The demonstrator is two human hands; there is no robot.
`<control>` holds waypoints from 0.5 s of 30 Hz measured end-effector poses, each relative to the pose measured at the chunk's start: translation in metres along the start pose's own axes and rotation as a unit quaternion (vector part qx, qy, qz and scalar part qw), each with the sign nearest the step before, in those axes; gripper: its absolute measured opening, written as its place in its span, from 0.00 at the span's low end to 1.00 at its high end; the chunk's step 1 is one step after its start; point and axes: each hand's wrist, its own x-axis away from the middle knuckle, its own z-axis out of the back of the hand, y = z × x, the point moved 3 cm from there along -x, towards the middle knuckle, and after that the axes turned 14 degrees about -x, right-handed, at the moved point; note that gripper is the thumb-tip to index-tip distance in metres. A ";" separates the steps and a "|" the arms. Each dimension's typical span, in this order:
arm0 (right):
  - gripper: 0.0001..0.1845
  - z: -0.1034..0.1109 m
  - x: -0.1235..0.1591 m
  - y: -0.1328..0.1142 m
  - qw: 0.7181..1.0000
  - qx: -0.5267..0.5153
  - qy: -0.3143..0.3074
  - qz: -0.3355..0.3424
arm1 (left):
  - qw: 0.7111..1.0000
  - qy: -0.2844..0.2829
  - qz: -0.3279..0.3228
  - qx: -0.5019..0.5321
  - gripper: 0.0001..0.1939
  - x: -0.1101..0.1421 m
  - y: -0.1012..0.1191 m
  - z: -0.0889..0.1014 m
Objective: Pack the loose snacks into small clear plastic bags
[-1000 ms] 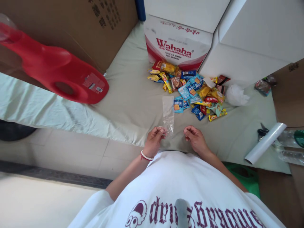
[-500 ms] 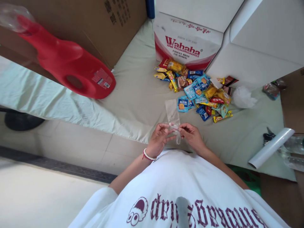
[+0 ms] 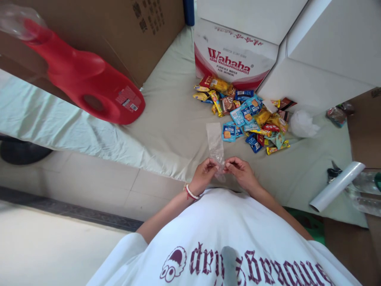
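A clear plastic bag [image 3: 214, 139], long and narrow, stretches away from my body over the edge of the cloth-covered surface. My left hand [image 3: 205, 173] pinches its near end from the left, thumb against fingers. From the right, my right hand [image 3: 239, 171] pinches the same crumpled end between thumb and forefinger. The exact grip points are partly hidden by the fingers. Just beyond the bag lies a heap of small wrapped snacks [image 3: 247, 113] in blue, yellow, red and brown packets, which neither hand touches.
Behind the snacks stands a Wahaba-like printed water carton [image 3: 232, 55]. A red detergent bottle [image 3: 98, 85] lies at left by a brown cardboard box [image 3: 98, 31]. At right are a crumpled white plastic bag [image 3: 303, 124], a silvery roll [image 3: 337, 186] and dark-handled scissors [image 3: 333, 173].
My left hand's spread fingers have drawn together into a pinch on the bag's near end. The right hand stays pinched, slightly lower, and more of the bag's length shows.
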 end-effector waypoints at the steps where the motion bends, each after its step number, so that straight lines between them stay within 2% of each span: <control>1: 0.21 -0.001 0.000 0.001 1.000 -0.010 -0.003 -0.005 | 1.000 -0.001 -0.003 0.015 0.13 0.000 -0.002 -0.001; 3: 0.22 -0.002 0.001 0.002 1.000 -0.024 0.002 -0.006 | 1.000 0.004 -0.024 0.015 0.14 0.001 -0.005 -0.001; 6: 0.24 -0.005 0.007 -0.001 1.000 -0.020 -0.012 0.016 | 0.996 0.038 -0.052 -0.054 0.17 0.002 -0.011 -0.001; 10: 0.31 -0.015 0.013 -0.008 0.984 0.119 -0.101 0.087 | 0.982 0.078 -0.071 -0.154 0.15 0.002 -0.012 -0.006; 12: 0.21 -0.014 0.010 -0.010 0.976 0.168 -0.073 0.116 | 0.981 0.089 -0.075 -0.154 0.16 0.000 -0.009 -0.006; 13: 0.16 -0.011 0.007 -0.011 0.979 0.161 -0.039 0.118 | 0.983 0.093 -0.071 -0.142 0.17 -0.001 -0.007 -0.005; 15: 0.16 0.003 0.002 -0.009 0.989 0.096 0.042 0.101 | 0.986 0.104 -0.057 -0.114 0.17 -0.003 -0.006 0.003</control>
